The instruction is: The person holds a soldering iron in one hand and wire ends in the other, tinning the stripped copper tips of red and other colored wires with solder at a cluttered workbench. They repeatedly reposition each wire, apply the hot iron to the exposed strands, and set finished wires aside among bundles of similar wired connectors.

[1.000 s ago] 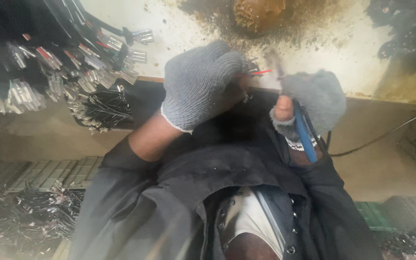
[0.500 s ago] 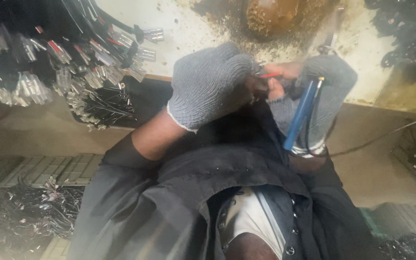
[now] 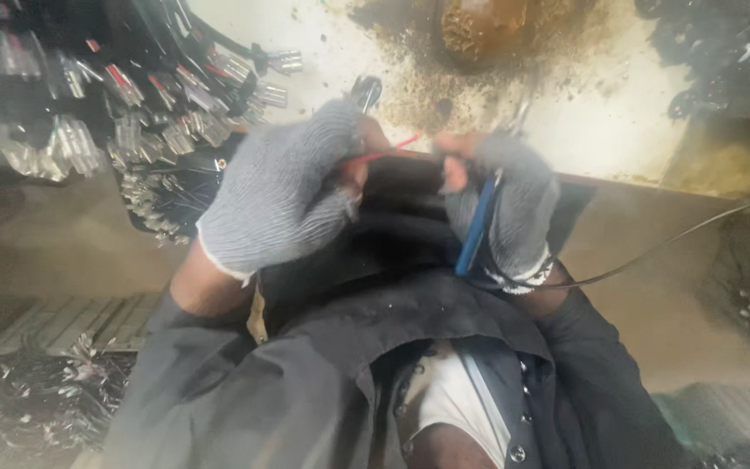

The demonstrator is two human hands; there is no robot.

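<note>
Here, the grey-gloved left hand (image 3: 284, 195) pinches a thin red wire (image 3: 390, 150) at frame centre; the grey-gloved right hand (image 3: 509, 208) has its grip clamped on a blue-handled tool (image 3: 477, 226).

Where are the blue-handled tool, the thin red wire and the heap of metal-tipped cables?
blue-handled tool (image 3: 477, 227), head view, on the middle of its blue handle.
thin red wire (image 3: 392, 149), head view, on the bare stretch between the hands.
heap of metal-tipped cables (image 3: 145, 122), head view, on the metal tips.
</note>
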